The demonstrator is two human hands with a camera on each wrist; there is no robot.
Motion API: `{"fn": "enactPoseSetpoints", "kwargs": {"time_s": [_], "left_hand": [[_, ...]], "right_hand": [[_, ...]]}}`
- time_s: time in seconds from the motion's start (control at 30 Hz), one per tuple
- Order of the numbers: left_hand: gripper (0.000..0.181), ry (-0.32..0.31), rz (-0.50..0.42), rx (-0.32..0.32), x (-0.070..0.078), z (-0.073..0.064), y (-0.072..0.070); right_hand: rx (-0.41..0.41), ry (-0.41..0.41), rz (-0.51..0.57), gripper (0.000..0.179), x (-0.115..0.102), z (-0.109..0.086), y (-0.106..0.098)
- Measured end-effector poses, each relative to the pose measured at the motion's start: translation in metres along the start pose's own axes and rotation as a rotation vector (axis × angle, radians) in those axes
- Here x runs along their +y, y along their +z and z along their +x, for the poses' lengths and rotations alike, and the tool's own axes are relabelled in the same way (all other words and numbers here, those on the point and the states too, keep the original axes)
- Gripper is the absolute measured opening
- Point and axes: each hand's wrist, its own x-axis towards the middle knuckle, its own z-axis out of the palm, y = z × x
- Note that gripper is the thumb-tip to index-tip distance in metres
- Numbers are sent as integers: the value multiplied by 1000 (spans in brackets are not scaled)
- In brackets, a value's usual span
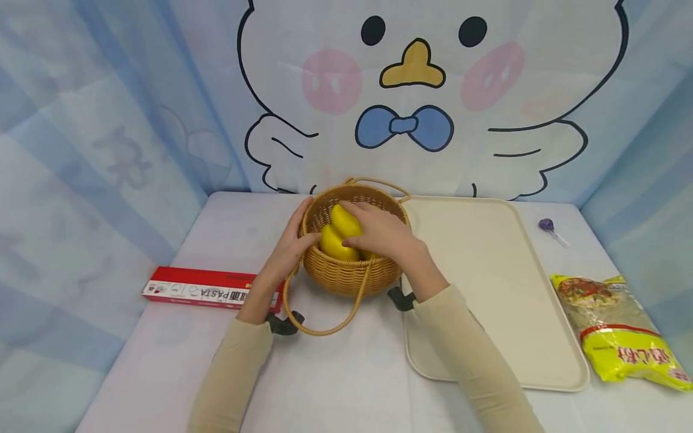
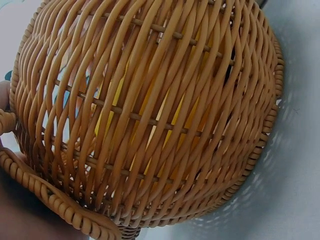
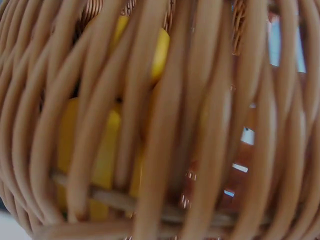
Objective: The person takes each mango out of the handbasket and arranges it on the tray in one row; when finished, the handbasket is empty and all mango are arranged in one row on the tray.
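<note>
the yellow fruit (image 1: pixel 337 243) sits inside the round wicker basket (image 1: pixel 341 278), left of the cream tray (image 1: pixel 482 270); it looks smooth, firm and probably light, perhaps a little slippery, so best held round its thick middle; the right grip (image 1: pixel 381 230) curls thumb and fingers about it; the left grip (image 1: pixel 288 249) clasps the basket's left rim, whose stiff, ribbed weave should give sure purchase; the tray is flat, round-cornered.

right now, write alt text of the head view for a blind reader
A person's left hand holds a wicker basket while the right hand reaches inside, seeming to grip a yellow item. On the white table, a red pasta box lies to the left; a beige tray, purple lollipop and plastic food bag lie to the right.
</note>
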Motion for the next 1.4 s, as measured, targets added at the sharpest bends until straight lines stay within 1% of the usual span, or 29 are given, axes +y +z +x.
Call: {"fn": "enactPoseSetpoints", "kwargs": {"time_s": [0.23,0.37,0.43,0.6,0.67,0.83,1.17,1.4], "left_hand": [[77,4,-16,-4,-2,0,0],[78,9,-22,-5,-4,1,-1],[79,10,-26,-6,-11,5,-1],[79,26,-34,4,-31,16,-1],[79,34,-34,9,-34,16,-1],[81,34,-36,8,-33,15,-2],[79,47,-23,14,-35,16,-2],[79,58,-12,24,-36,14,-2]], "right_hand": [[-38,2,-30,81,-1,7,2],[-51,-7,-65,78,-2,10,4],[-55,-19,-82,77,-2,12,4],[-57,-33,-111,76,-1,12,3],[-44,-41,-127,77,-1,11,2],[23,-77,-152,76,-1,9,1],[154,-116,-102,74,-1,3,0],[289,-149,-55,74,-2,-1,0]]}}
